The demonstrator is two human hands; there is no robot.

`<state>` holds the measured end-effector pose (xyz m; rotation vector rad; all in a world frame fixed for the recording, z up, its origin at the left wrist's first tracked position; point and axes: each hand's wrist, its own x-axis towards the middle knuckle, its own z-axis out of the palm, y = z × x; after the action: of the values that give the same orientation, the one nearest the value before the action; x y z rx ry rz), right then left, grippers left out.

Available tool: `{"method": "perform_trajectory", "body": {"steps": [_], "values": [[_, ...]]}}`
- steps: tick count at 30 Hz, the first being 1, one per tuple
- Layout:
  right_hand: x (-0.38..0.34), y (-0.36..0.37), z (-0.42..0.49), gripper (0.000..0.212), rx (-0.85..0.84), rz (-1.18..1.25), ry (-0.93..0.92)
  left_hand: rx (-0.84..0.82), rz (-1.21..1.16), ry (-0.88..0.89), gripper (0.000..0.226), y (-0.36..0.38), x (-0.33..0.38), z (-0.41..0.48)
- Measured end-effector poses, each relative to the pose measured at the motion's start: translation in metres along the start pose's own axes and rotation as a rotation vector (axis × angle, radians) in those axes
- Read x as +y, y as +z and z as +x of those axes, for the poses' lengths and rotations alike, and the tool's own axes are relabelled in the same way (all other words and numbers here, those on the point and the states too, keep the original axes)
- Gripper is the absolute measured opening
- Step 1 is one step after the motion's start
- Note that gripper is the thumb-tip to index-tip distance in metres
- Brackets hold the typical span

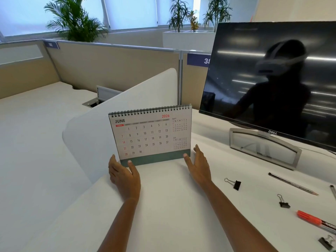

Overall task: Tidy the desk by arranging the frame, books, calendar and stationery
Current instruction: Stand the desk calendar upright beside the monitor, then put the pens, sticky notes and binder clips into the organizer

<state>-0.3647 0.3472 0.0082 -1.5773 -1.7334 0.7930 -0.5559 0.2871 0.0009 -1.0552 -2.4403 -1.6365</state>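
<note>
two hands: left hand [124, 176] and right hand [199, 166] open, thumbs touching calendar [151, 133] base
calendar: upright on surface [163, 197], between them

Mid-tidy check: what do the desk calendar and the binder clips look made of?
Desk calendar: matte printed paper pages on a dark wire spiral, with a grey-green base that looks like card. Binder clips: black bodies with thin silvery wire handles, likely metal; finish too small to judge.

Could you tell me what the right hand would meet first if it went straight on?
Probably the calendar, at its lower right corner, close to the right hand; depth is unclear.
</note>
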Motion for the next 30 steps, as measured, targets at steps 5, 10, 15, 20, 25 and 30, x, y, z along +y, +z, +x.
{"method": "perform_trajectory", "body": {"steps": [5, 10, 15, 20, 25, 30], "values": [[0.008, -0.003, -0.032, 0.065, -0.005, -0.112, -0.046, -0.113, 0.091, 0.020, 0.050, -0.009, 0.004, -0.030], [0.015, -0.011, -0.072, 0.085, -0.041, -0.270, -0.099, -0.308, 0.221, 0.121, 0.043, -0.020, 0.015, -0.071], [0.020, -0.020, -0.110, 0.084, -0.091, -0.338, -0.160, -0.502, 0.416, 0.407, 0.067, -0.034, 0.021, -0.120], [0.024, -0.035, -0.150, 0.042, -0.061, -0.377, -0.208, -0.590, 0.538, 0.600, 0.080, -0.038, 0.035, -0.171], [0.034, -0.070, -0.184, 0.056, -0.126, -0.339, -0.217, -0.691, 0.590, 0.588, 0.063, -0.050, 0.058, -0.214], [0.056, -0.116, -0.213, 0.034, -0.107, -0.373, -0.182, -0.783, 0.595, 0.569, 0.044, -0.050, 0.082, -0.264]]}}
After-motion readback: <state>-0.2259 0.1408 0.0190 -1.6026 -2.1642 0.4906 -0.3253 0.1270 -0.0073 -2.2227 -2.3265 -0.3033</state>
